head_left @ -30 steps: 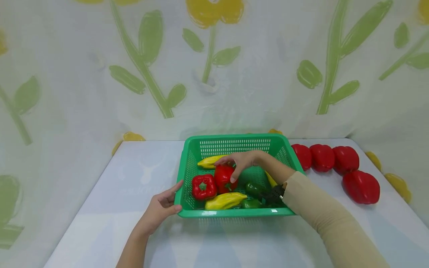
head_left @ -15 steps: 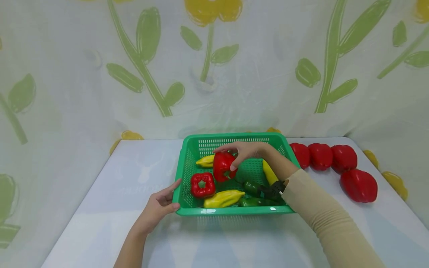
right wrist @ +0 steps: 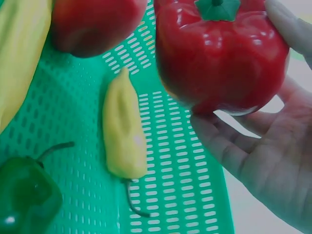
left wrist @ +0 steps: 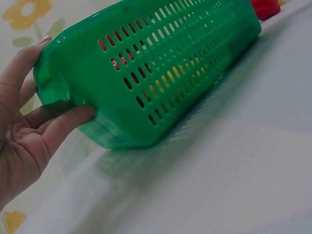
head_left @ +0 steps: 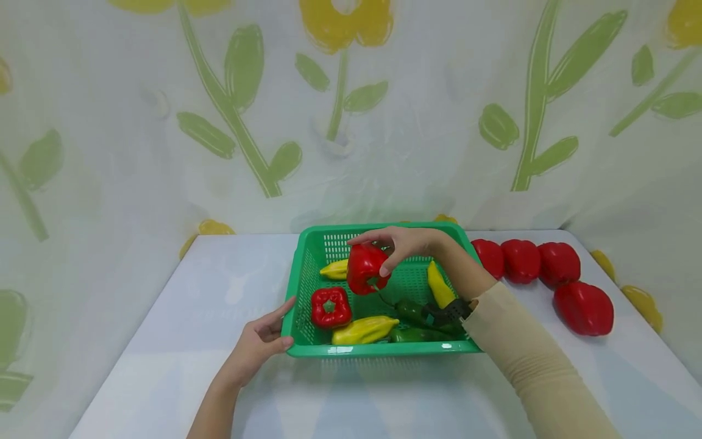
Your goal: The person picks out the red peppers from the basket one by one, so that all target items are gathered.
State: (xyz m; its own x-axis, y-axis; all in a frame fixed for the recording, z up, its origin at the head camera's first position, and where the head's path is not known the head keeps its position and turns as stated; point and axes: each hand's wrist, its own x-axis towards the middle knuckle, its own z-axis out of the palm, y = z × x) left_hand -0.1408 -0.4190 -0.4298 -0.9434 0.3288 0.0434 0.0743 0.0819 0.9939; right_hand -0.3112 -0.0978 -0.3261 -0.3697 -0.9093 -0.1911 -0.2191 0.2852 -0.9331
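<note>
My right hand (head_left: 406, 242) grips a glossy red bell pepper (head_left: 363, 274), held up over the green basket (head_left: 384, 350). In the right wrist view its green stem cap shows, with thumb on one side and fingers beneath. My left hand (head_left: 255, 347) holds the basket's left front corner; the left wrist view shows its fingers at the rim and wall. Inside the basket lie another red bell pepper (head_left: 331, 308), a long yellow pepper (head_left: 364, 330) in front, yellow peppers at the back (head_left: 333, 270) and right (head_left: 440, 286), and green peppers (head_left: 419, 336), partly hidden by the right arm.
On the white table (head_left: 219, 317), right of the basket, several red bell peppers (head_left: 520, 261) sit in a row, with one (head_left: 584, 308) nearer the front. A curtain (head_left: 417, 164) with a flower pattern hangs close behind the table and basket.
My right hand has lifted the red bell pepper from among the others, up and slightly left. My left hand has stayed at the basket's corner.
</note>
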